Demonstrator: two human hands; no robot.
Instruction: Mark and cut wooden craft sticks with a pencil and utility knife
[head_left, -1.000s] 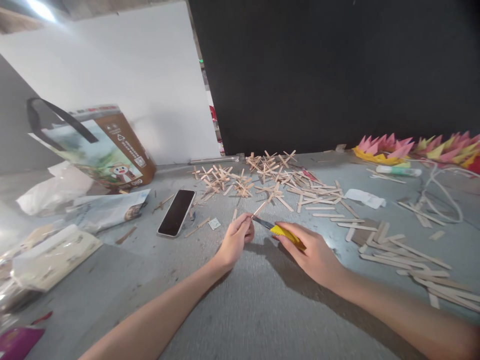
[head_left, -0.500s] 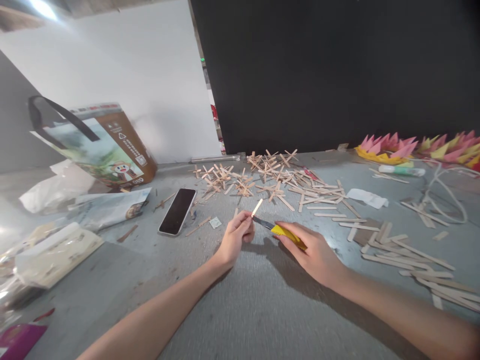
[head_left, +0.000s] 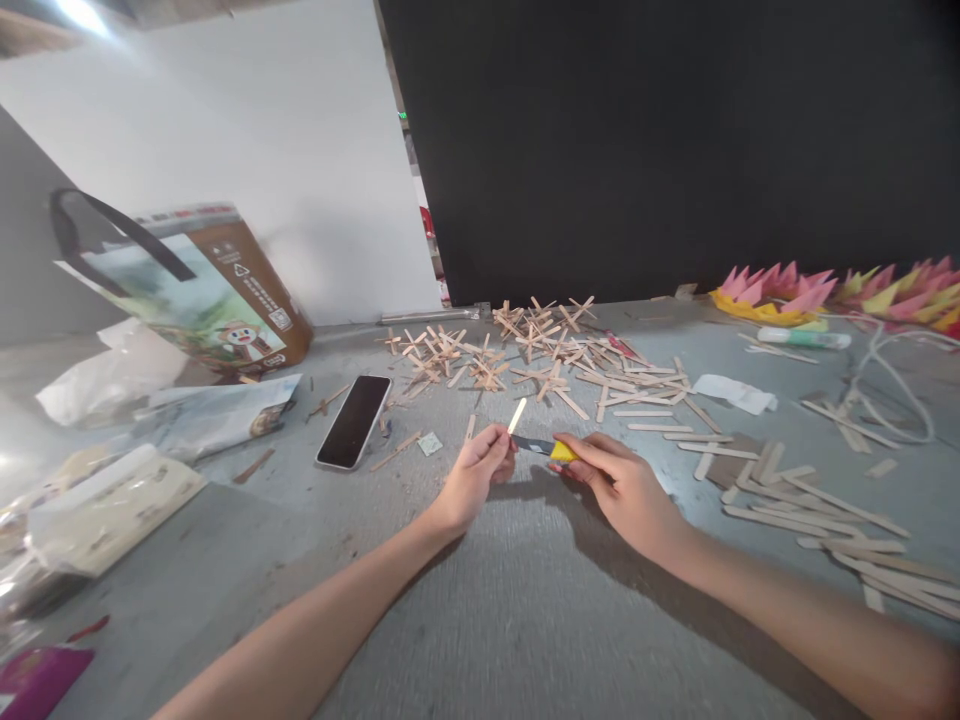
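Pinched in my left hand [head_left: 480, 472] is a wooden craft stick [head_left: 517, 415], its pale upper end poking up past my fingers and its lower part hidden by them. My right hand [head_left: 619, 490] is closed around a yellow utility knife [head_left: 562, 453]. The knife's grey blade [head_left: 531, 444] points left, and its tip is at the stick beside my left fingertips. Both hands are a little above the grey table [head_left: 465, 630]. Beyond them lies a heap of craft sticks joined into crossed shapes [head_left: 551, 340].
Loose craft sticks [head_left: 817, 505] spread over the right side. A phone [head_left: 354, 422] lies left of my hands. Farther left are a printed carry bag [head_left: 225, 290] and plastic packaging [head_left: 112, 510]. A glue stick [head_left: 802, 339], white cable [head_left: 892, 375] and pink-yellow paper crowns [head_left: 780, 295] are at back right.
My right hand has turned the knife, so the blade lies flatter and more of the yellow handle is covered by my fingers. The stick stands slightly more upright in my left hand.
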